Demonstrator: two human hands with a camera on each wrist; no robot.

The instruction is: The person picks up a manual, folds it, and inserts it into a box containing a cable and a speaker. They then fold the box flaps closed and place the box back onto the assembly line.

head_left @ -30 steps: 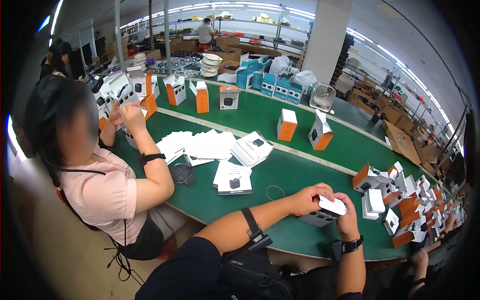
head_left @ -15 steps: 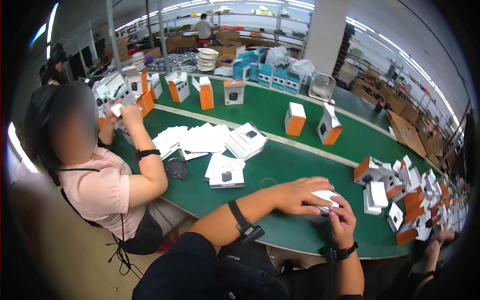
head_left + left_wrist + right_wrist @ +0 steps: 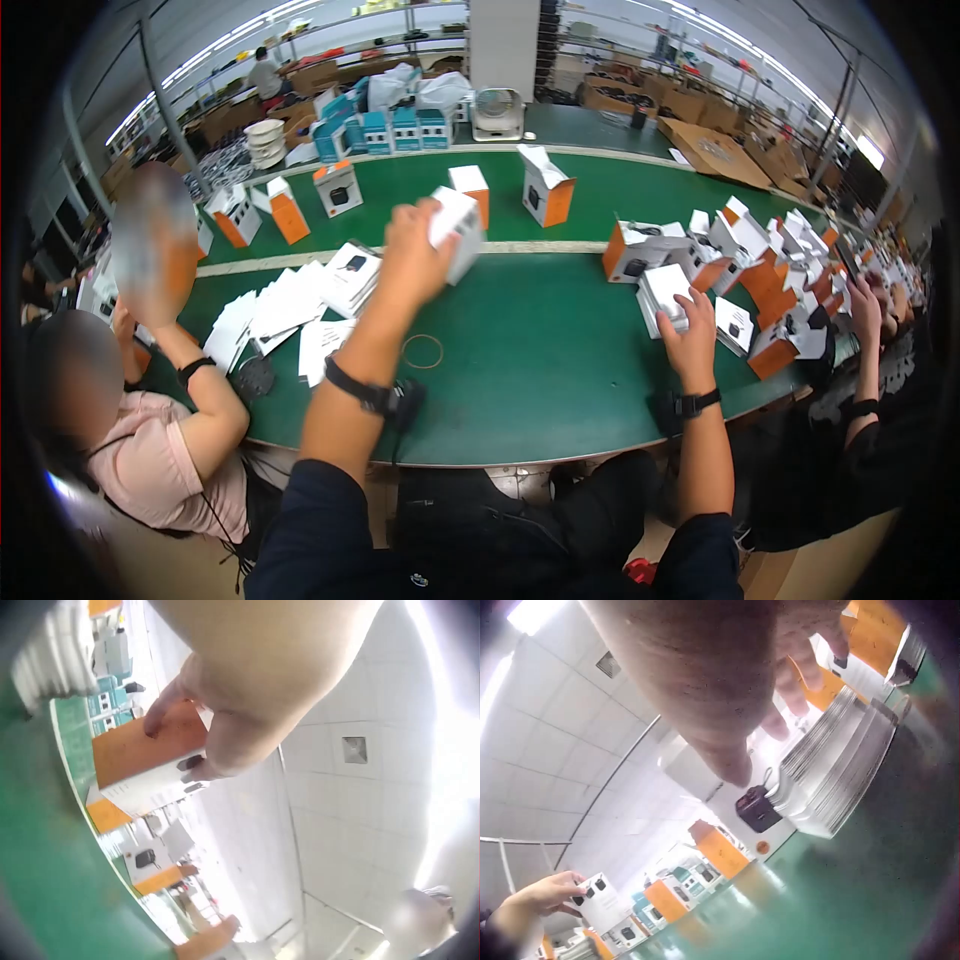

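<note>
Left grip (image 3: 420, 250) holds a box (image 3: 466, 240), upper centre; right grip (image 3: 691, 338), fingers apart, is at stacked booklets (image 3: 660, 287) beside open cartons (image 3: 632, 256), right.

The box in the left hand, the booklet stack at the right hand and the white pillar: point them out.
Box (image 3: 139, 759), left wrist view: on its orange side.
Booklet stack (image 3: 660, 286), head view: on its top.
White pillar (image 3: 514, 50), head view: on its front face.
</note>
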